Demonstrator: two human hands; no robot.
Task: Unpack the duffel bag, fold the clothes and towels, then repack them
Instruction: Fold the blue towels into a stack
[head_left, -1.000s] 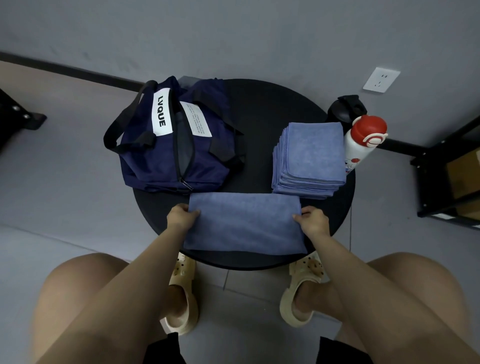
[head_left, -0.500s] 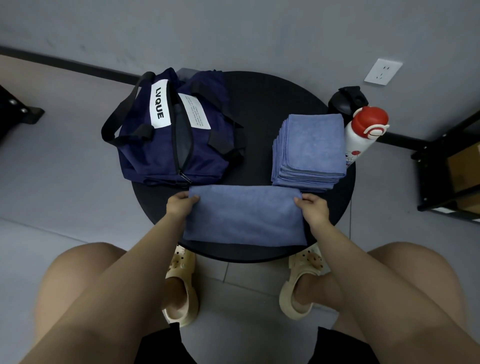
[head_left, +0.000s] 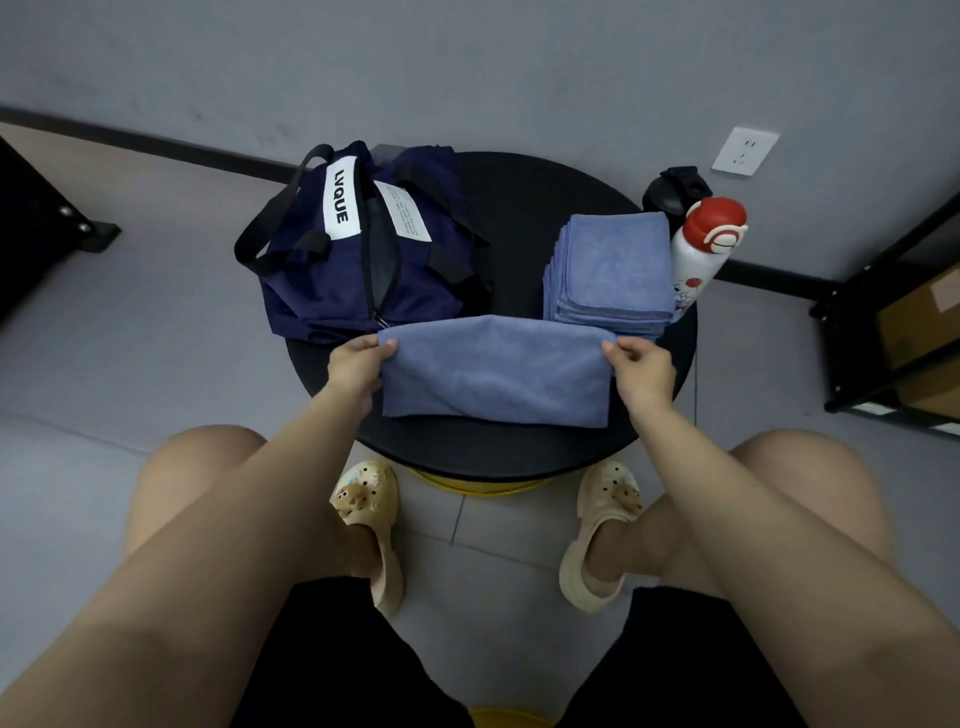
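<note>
Since the earlier frame, the towel's (head_left: 496, 371) far edge has been lifted, pinched by left hand (head_left: 358, 364) and right hand (head_left: 641, 366); its long axis runs between the fingers, both hands equally near.

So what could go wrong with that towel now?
The left hand and right hand pinch only the blue towel's far corners, so a corner could slip and spoil the fold. Lifted further, the towel might brush the folded stack, which sits beside the bottle at the table's edge.
</note>
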